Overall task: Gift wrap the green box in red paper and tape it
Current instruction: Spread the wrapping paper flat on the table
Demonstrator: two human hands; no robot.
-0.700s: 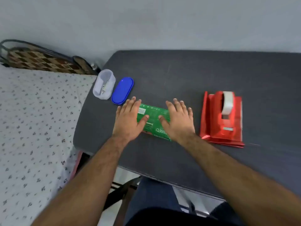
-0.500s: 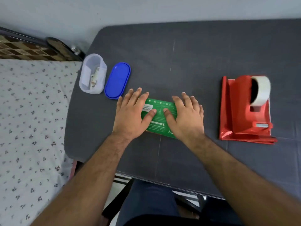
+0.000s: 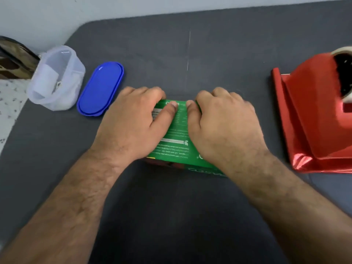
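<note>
Both hands hold the green box (image 3: 178, 134) at once: the left hand (image 3: 133, 122) has its fingers curled over the far left edge and its thumb laid across the printed top, and the right hand (image 3: 224, 121) mirrors it on the far right edge, its thumb also on top. The two thumb tips lie close together near the far edge of the box, not quite touching. The box sits near the middle of the dark grey table (image 3: 171, 216), with its long near side facing the person and white print showing on its top face. The picture is blurred, so whether the box is lifted off the table or resting on it cannot be told.

To the left, well apart from the box, a blue oval lid (image 3: 101, 88) lies flat just beside a clear plastic container (image 3: 57, 77) at the table's left edge. To the right, folded shiny red paper (image 3: 304, 130) lies on the table with a red tape dispenser (image 3: 327, 86) standing on it, partly cut off by the frame edge. A pale wall (image 3: 76, 12) runs along the far side.
</note>
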